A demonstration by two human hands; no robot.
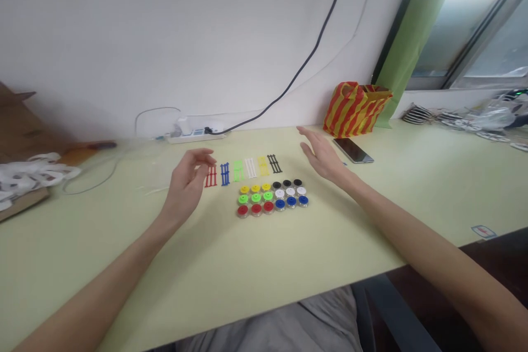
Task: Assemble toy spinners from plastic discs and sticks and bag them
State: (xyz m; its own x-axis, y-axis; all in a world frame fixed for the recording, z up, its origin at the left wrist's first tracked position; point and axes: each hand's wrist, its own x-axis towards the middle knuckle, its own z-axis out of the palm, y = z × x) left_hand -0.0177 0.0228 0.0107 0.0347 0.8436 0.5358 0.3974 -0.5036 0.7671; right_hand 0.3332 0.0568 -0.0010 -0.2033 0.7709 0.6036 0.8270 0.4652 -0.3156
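My left hand (187, 179), fingers loosely bent and thumb apart, hovers beside the small red plastic bars (211, 176) and holds nothing that I can see. To their right, in a row, lie blue bars (225, 174), green bars (238, 171), white bars (251, 168), yellow bars (263, 165) and black bars (274, 163). Nearer me, small round pieces form a block: yellow (255, 189), black (287, 183), green (256, 197), white (290, 192), red (256, 209) and blue (291, 202). Right of everything, my right hand (324, 157) is stretched out, holding nothing.
A phone (353, 150) lies beyond my right hand, before a red-and-yellow striped bag (357, 110). Against the wall sits a power strip (196, 136) with a black cable (284, 93). White loops (37, 173) are piled at left; striped items (417, 114) lie far right.
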